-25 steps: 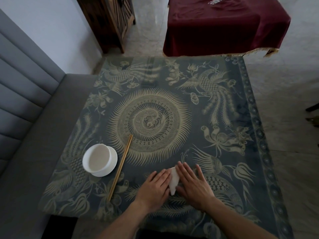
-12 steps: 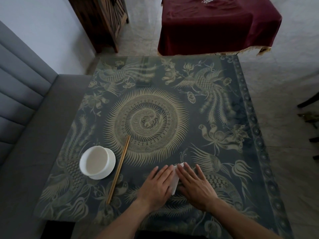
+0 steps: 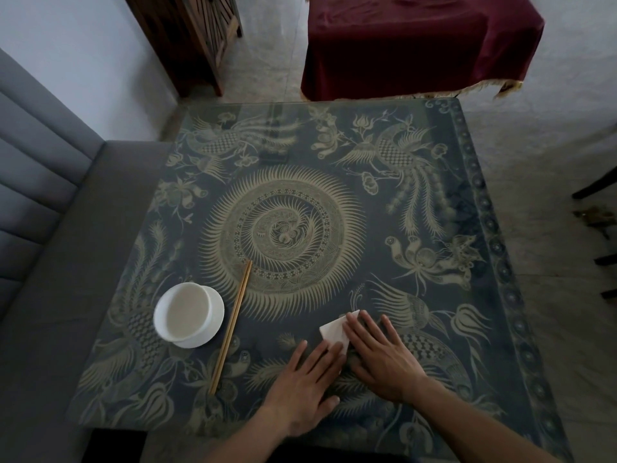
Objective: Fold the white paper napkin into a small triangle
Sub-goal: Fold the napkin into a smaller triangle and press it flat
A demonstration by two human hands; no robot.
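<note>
The white paper napkin (image 3: 335, 331) lies folded small on the patterned table near its front edge, partly covered by both hands. My right hand (image 3: 380, 357) rests flat on its right side, fingers spread and pressing down. My left hand (image 3: 309, 384) lies flat just below and left of it, fingertips touching the napkin's lower edge. Only the napkin's upper left part shows; its full shape is hidden.
A white bowl on a saucer (image 3: 187, 315) stands at the front left, with a pair of chopsticks (image 3: 231, 325) lying beside it. The glass-topped table (image 3: 283, 228) has a grey sofa (image 3: 43, 262) on its left. A maroon-draped table (image 3: 417, 41) stands beyond.
My left hand has slid down and left off the napkin, uncovering more of its white surface. My right hand has stayed pressing on it.
</note>
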